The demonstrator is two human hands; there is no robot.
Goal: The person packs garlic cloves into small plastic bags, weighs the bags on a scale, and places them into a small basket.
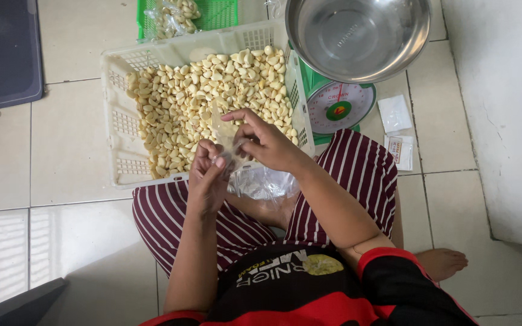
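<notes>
Both my hands are on one clear plastic bag, held up over the near edge of the crate. Left hand: fingers clenched on the bag's lower part, thumb pressed on the film. Right hand: fingers pinching the bag's upper edge, index and thumb closed on it, other fingers curled loose. Can't tell what's inside the bag; film is too clear and crumpled.

More loose clear bags are bunched in my lap, just below the hands, between my knees in striped trousers.

The white crate sits on the tiled floor right in front of me, filled with peeled garlic cloves. Touching its right side: a green dial scale with a steel bowl on top. Right of the scale, two small white sachets on the floor. Behind the crate, a green basket with bagged cloves.
</notes>
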